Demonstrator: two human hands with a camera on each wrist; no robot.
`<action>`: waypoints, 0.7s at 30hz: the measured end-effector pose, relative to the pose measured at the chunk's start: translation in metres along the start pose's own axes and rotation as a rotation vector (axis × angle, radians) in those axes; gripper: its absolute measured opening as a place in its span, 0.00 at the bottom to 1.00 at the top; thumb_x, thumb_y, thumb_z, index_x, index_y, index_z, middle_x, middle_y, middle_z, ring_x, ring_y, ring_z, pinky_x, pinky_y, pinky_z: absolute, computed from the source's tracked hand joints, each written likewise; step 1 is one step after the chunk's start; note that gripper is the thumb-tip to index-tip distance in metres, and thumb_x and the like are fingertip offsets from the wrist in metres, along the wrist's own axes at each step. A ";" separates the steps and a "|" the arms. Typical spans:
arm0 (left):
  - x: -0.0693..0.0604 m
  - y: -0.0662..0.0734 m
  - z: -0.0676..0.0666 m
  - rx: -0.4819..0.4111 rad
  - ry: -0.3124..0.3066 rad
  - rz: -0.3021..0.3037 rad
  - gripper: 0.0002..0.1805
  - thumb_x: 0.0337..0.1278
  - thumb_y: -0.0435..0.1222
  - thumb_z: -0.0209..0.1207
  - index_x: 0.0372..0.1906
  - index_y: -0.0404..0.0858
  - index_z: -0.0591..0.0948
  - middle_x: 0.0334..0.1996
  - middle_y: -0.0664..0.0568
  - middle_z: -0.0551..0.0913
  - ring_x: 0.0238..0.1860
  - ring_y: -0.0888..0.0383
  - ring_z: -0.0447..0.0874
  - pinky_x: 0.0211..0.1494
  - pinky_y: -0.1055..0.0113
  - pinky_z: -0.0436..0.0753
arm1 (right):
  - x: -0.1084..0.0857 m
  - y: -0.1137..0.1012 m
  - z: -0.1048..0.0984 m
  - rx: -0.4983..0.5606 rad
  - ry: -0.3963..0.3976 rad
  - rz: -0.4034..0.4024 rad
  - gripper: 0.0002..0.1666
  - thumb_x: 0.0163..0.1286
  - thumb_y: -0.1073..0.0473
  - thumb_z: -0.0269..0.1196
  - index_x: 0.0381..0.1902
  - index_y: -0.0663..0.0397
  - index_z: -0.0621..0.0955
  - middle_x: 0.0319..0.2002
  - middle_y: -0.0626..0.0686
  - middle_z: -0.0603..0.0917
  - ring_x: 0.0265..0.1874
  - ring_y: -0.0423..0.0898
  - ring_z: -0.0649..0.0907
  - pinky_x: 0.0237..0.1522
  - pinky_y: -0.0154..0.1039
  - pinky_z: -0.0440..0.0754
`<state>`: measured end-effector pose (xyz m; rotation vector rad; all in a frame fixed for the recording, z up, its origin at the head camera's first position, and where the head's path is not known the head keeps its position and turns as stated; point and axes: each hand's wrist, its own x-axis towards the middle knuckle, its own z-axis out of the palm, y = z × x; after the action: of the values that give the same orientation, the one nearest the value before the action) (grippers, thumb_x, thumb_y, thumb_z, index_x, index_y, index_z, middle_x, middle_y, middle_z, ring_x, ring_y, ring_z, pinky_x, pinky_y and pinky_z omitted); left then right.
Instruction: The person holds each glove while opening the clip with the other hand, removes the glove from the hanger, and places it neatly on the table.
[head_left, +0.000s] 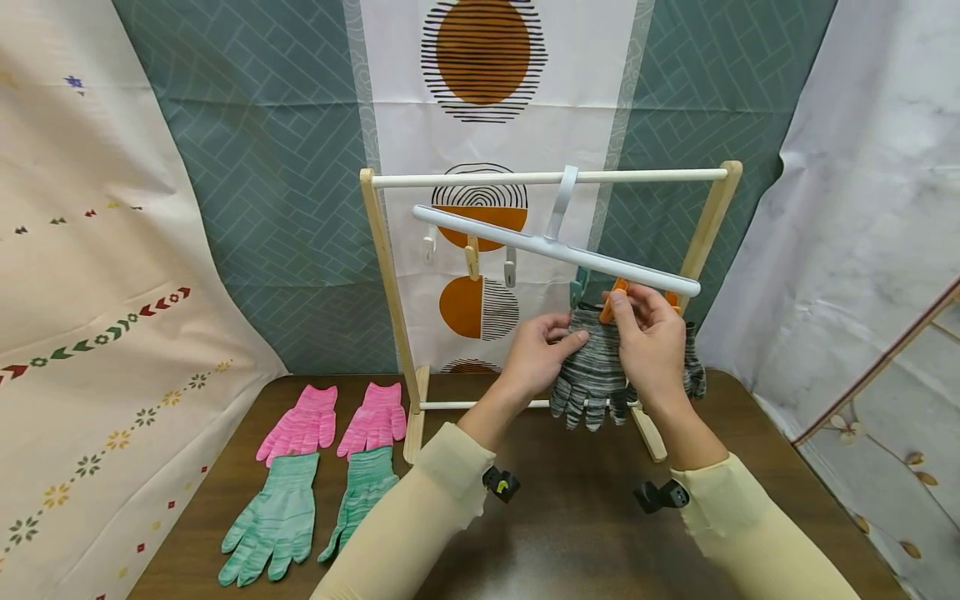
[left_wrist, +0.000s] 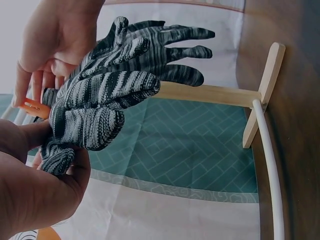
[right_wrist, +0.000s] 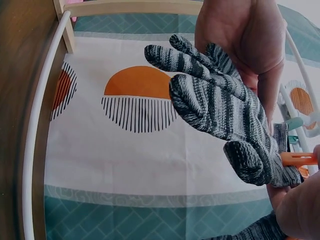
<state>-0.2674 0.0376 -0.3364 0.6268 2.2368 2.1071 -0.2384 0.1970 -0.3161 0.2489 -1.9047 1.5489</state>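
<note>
The left wrist view spreads out the fingers of a second glove, which the right hand partly covers in the head view. The left hand pinches the near grey glove by its side, under the hanger's lower end; the right pinches an orange clip at its cuff. The hanger (tilted, hooked over the rack) crosses just above the hands. Pink gloves and green gloves line the table's left edge; the forearms leave a gap between them.
</note>
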 end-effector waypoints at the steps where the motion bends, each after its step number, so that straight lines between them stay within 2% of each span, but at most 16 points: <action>1: 0.000 0.000 0.000 -0.002 0.002 -0.003 0.17 0.74 0.35 0.66 0.60 0.30 0.84 0.48 0.43 0.91 0.46 0.56 0.88 0.52 0.63 0.85 | 0.000 0.000 0.000 0.007 0.001 0.000 0.24 0.83 0.50 0.61 0.64 0.62 0.81 0.52 0.58 0.89 0.49 0.42 0.87 0.51 0.31 0.81; 7: -0.001 -0.002 0.000 0.002 0.002 -0.016 0.17 0.76 0.36 0.63 0.61 0.30 0.84 0.50 0.44 0.91 0.48 0.54 0.89 0.55 0.61 0.85 | 0.001 0.003 0.000 0.033 0.012 0.000 0.24 0.82 0.50 0.62 0.64 0.62 0.82 0.53 0.61 0.89 0.52 0.45 0.88 0.53 0.31 0.82; 15: -0.001 -0.004 -0.001 -0.017 -0.016 -0.022 0.17 0.77 0.36 0.62 0.61 0.30 0.83 0.52 0.43 0.90 0.50 0.53 0.89 0.56 0.61 0.85 | 0.002 0.007 0.001 0.054 0.030 -0.019 0.22 0.82 0.51 0.61 0.62 0.62 0.82 0.53 0.65 0.88 0.49 0.44 0.89 0.54 0.33 0.83; 21: -0.001 -0.005 -0.001 -0.022 -0.019 -0.019 0.17 0.77 0.36 0.62 0.61 0.30 0.83 0.52 0.43 0.90 0.50 0.53 0.89 0.56 0.61 0.85 | 0.003 0.007 0.002 0.070 0.048 -0.035 0.21 0.82 0.52 0.62 0.60 0.63 0.83 0.50 0.62 0.89 0.48 0.45 0.89 0.53 0.33 0.84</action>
<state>-0.2681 0.0359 -0.3416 0.6192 2.1977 2.1054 -0.2449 0.1977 -0.3202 0.2721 -1.8025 1.5860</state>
